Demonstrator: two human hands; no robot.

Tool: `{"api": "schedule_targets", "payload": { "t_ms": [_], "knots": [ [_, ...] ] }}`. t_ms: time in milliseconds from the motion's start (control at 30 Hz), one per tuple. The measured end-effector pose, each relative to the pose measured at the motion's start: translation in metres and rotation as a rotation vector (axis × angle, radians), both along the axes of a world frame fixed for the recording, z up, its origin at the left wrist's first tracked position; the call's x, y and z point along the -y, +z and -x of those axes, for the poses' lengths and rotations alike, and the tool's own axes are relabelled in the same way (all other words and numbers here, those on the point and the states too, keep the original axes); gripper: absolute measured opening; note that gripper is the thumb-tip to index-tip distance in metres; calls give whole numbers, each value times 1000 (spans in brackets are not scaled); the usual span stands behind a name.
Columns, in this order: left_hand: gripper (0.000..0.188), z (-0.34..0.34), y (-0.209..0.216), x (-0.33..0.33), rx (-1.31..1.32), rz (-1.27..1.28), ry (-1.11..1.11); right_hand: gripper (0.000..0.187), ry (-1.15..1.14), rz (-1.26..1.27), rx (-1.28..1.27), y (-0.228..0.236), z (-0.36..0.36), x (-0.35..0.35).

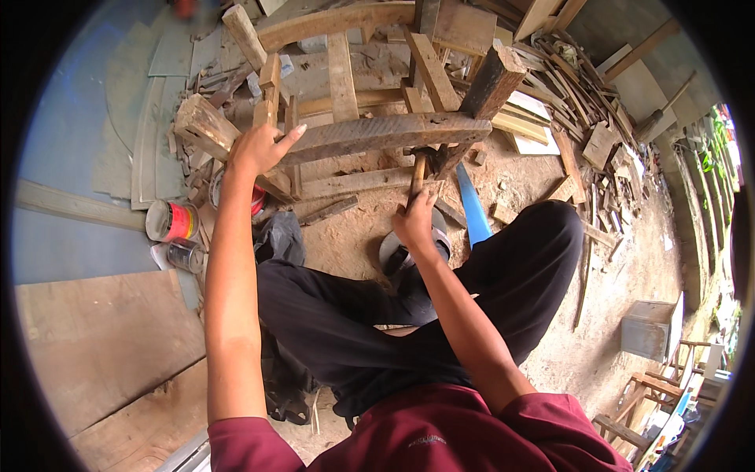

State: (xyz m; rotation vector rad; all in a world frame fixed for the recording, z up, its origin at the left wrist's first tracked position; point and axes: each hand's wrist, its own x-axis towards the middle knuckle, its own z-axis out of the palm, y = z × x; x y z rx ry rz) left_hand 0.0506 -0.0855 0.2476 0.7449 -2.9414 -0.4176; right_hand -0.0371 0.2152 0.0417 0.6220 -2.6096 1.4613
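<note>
Knee in black cloth point(550, 228) bends near a blue, flat, tapering strip point(473, 206); a careless shift of my leg could knock it. My right hand point(415, 219) is closed round the wooden handle of a dark-headed hammer point(419, 171), whose head sits by the right end of a long, curved, rough brown wooden rail point(377, 135); a skewed blow there could, I judge, split the wood or glance back toward my leg. My left hand point(255, 149) rests at the rail's left end, thumb stretched out; its fingers are mostly hidden, so I cannot tell how firmly they close; a loose hold could let the slatted wooden frame point(343, 79) rock; beyond, heaped brown wood offcuts point(562, 94) could slide if bumped.
</note>
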Motion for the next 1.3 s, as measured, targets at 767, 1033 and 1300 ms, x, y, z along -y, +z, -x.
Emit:
{"api": "schedule_targets", "payload": {
  "t_ms": [767, 1033, 1300],
  "knots": [
    [78, -5, 7, -9, 15, 58, -8, 28, 61, 896, 1400, 31, 44, 22],
    [73, -3, 10, -14, -1, 69, -8, 31, 41, 1143, 1561, 42, 44, 15],
    [71, -3, 9, -10, 21, 89, -31, 45, -128, 1378, 1693, 65, 70, 24]
  ]
}}
